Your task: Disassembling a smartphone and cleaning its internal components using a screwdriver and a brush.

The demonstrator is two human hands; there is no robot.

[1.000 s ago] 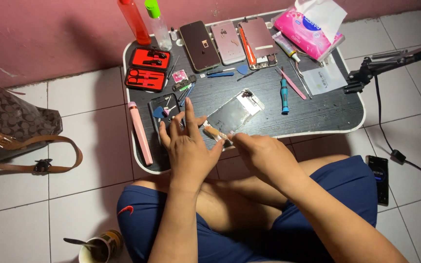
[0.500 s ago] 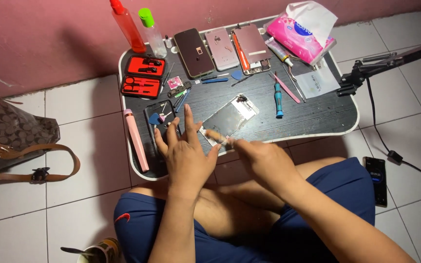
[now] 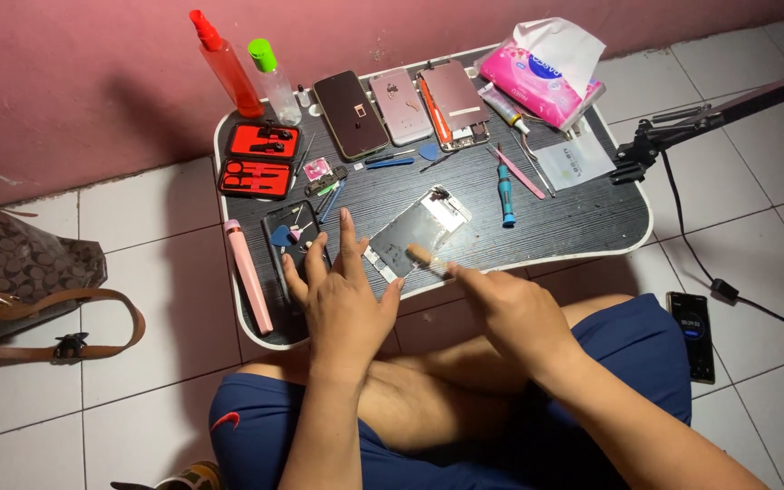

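Observation:
My right hand [image 3: 512, 310] is shut on a small brush [image 3: 423, 255] with tan bristles. The bristles rest on the lower edge of a detached phone screen panel [image 3: 417, 224] lying on the black lap tray [image 3: 583, 220]. My left hand [image 3: 342, 304] lies flat on the tray just left of the panel with its fingers spread. It holds nothing, and its thumb is near the panel's lower corner. Its fingertips reach a dark phone part [image 3: 285, 231] with small bits on it.
At the tray's back stand a red spray bottle [image 3: 222, 62], a green-capped bottle [image 3: 275, 83], a red tool case [image 3: 259, 161], two phones [image 3: 350, 114], an opened phone [image 3: 454, 104] and a pink tissue pack [image 3: 544, 77]. A blue screwdriver [image 3: 504, 194], a handbag [image 3: 20, 272] and a floor phone [image 3: 699, 334] are nearby.
My left hand has drawn back from the brush and flattened beside the panel. The brush has shifted slightly along the panel's lower edge. The view has moved a little.

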